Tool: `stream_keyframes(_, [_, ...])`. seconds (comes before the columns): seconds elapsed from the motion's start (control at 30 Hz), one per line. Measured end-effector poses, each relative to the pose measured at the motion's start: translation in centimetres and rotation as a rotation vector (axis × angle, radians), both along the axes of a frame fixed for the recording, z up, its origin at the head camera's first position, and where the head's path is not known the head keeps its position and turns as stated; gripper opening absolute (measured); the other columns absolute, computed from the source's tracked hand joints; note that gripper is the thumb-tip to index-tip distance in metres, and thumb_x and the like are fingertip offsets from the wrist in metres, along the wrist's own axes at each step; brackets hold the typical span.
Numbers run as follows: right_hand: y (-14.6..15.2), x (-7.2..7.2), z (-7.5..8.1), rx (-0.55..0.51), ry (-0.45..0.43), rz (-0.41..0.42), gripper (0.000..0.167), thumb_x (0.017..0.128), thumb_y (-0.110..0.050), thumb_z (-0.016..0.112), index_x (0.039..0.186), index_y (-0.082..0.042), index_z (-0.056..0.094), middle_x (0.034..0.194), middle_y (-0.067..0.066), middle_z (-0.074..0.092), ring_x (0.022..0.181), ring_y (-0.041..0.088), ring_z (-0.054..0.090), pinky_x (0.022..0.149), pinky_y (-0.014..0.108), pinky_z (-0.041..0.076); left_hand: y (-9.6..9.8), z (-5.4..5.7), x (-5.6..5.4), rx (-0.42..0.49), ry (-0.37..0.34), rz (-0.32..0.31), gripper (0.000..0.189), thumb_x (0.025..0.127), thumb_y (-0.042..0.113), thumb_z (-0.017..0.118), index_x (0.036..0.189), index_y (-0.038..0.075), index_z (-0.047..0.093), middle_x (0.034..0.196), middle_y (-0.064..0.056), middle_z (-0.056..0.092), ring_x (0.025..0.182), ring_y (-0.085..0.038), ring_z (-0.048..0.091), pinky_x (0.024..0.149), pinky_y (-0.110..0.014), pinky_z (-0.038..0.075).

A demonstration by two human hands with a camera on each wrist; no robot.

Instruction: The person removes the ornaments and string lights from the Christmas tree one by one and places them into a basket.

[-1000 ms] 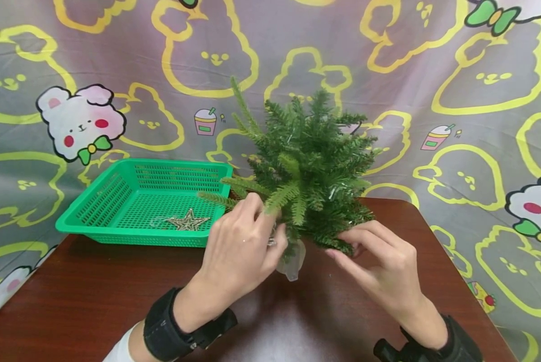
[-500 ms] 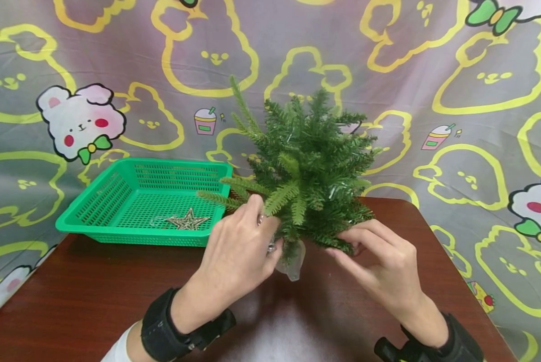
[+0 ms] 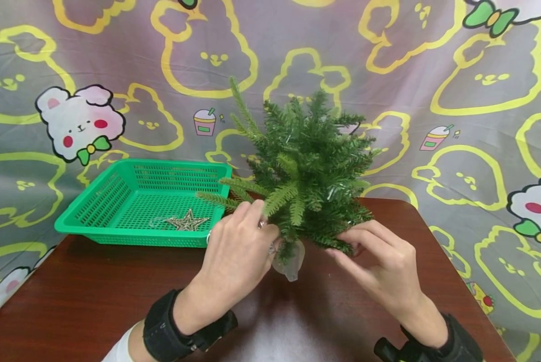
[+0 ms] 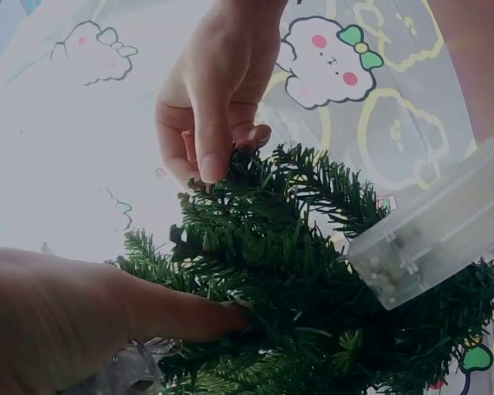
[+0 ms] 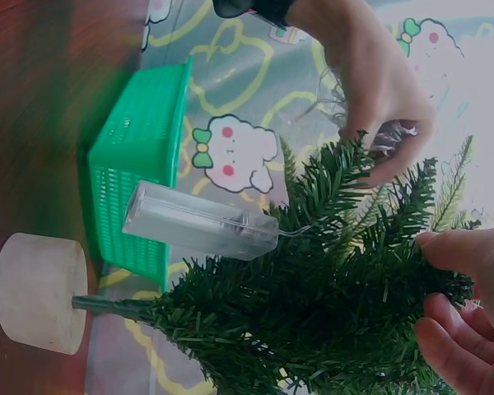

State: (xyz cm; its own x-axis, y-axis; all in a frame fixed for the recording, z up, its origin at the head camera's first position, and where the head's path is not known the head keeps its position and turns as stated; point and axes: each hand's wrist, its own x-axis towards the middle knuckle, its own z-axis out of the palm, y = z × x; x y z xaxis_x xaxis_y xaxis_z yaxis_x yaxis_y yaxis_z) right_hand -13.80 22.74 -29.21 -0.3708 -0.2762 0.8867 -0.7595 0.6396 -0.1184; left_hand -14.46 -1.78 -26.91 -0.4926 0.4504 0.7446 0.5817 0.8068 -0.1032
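Observation:
A small artificial Christmas tree (image 3: pixel 315 166) stands at the middle of the table, its white round base (image 5: pixel 41 292) visible in the right wrist view. At its lower left side, my left hand (image 3: pixel 238 246) holds a bundle of thin clear and silvery string-light wire (image 5: pixel 393 138), mostly covered by the fingers. On the lower right, my right hand (image 3: pixel 383 266) pinches the tip of a low branch (image 5: pixel 395 284) between thumb and fingers. A translucent plastic box (image 5: pixel 202 220) hangs from a thin wire under the branches; the head view shows it just right of my left hand.
A green plastic basket (image 3: pixel 130 232) stands left of the tree, with a glittery star ornament (image 3: pixel 189 221) on a loop of string inside. Longer light green sprigs (image 3: pixel 218 199) reach out over the basket's right rim. A patterned cloth (image 3: pixel 388 60) hangs close behind the brown table (image 3: pixel 342 322).
My left hand has shifted slightly left and down from the branches, showing more of the wire and the translucent box. The right hand stays at the same branch.

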Motion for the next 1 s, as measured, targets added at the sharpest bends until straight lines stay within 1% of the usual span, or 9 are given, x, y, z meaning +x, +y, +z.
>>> stream_keyframes(0.1, [-0.01,0.02,-0.04,0.001,-0.006,0.0,0.034,0.092,-0.044,0.067,0.081,-0.012,0.072,0.079,-0.002,0.067,0.062,0.004,0.053,0.059,0.016,0.044,-0.06,0.1,0.06,0.017,0.012,-0.009,0.013,0.079,0.01,0.076,0.069,0.019,0.075,0.074,0.0,0.047,0.065,-0.017,0.038,0.044,-0.024,0.029])
stream_keyframes(0.2, [-0.04,0.03,-0.06,0.001,-0.008,-0.002,0.034,0.092,-0.044,0.067,0.081,-0.012,0.072,0.079,-0.002,0.067,0.062,0.004,0.053,0.059,0.016,0.044,-0.18,0.23,0.11,0.046,0.024,-0.032,0.004,0.079,0.02,0.082,0.077,0.021,0.079,0.075,0.0,0.047,0.068,-0.018,0.04,0.043,-0.023,0.032])
stream_keyframes(0.33, [-0.08,0.03,-0.04,0.0,-0.004,-0.002,0.034,0.092,-0.044,0.067,0.081,-0.012,0.072,0.079,-0.002,0.066,0.062,0.004,0.053,0.059,0.017,0.043,-0.3,0.27,0.15,0.077,0.017,-0.067,0.008,0.075,0.023,0.086,0.081,0.023,0.08,0.073,0.002,0.045,0.067,-0.016,0.041,0.043,-0.022,0.032])
stream_keyframes(0.43, [-0.09,0.05,-0.05,0.001,-0.007,-0.002,0.034,0.092,-0.044,0.066,0.081,-0.013,0.072,0.079,-0.002,0.067,0.062,0.004,0.053,0.059,0.016,0.043,-0.34,0.14,0.22,0.097,-0.003,-0.091,0.008,0.075,0.022,0.086,0.08,0.024,0.079,0.073,0.004,0.046,0.066,-0.014,0.043,0.043,-0.02,0.031])
stream_keyframes(0.57, [-0.06,0.09,-0.08,0.006,-0.015,-0.008,0.034,0.093,-0.045,0.066,0.082,-0.013,0.072,0.079,-0.002,0.067,0.062,0.004,0.053,0.06,0.016,0.043,-0.33,-0.01,0.28,0.132,-0.013,-0.135,0.007,0.076,0.018,0.084,0.079,0.023,0.079,0.072,0.007,0.051,0.065,-0.012,0.045,0.045,-0.019,0.032])
stream_keyframes(0.73, [-0.07,0.1,-0.05,0.01,-0.016,-0.001,0.034,0.093,-0.044,0.066,0.082,-0.012,0.072,0.08,-0.002,0.067,0.062,0.004,0.053,0.059,0.018,0.044,-0.29,0.22,0.3,0.163,0.02,-0.186,0.006,0.078,0.016,0.082,0.079,0.022,0.079,0.071,0.011,0.066,0.064,-0.011,0.047,0.048,-0.02,0.039])
stream_keyframes(0.87, [-0.13,0.08,0.0,0.011,-0.011,0.006,0.034,0.093,-0.044,0.066,0.082,-0.012,0.072,0.08,-0.002,0.067,0.062,0.004,0.053,0.058,0.018,0.044,-0.41,0.4,0.39,0.152,0.035,-0.219,0.005,0.078,0.019,0.082,0.08,0.021,0.079,0.075,0.01,0.072,0.064,-0.011,0.052,0.049,-0.02,0.044])
stream_keyframes(1.0, [-0.2,0.07,0.03,0.012,-0.009,0.005,0.034,0.093,-0.044,0.066,0.082,-0.012,0.072,0.079,-0.002,0.066,0.062,0.004,0.052,0.058,0.018,0.043,-0.5,0.32,0.45,0.123,0.026,-0.246,0.004,0.077,0.02,0.082,0.08,0.02,0.078,0.074,0.008,0.072,0.064,-0.009,0.055,0.052,-0.02,0.048])
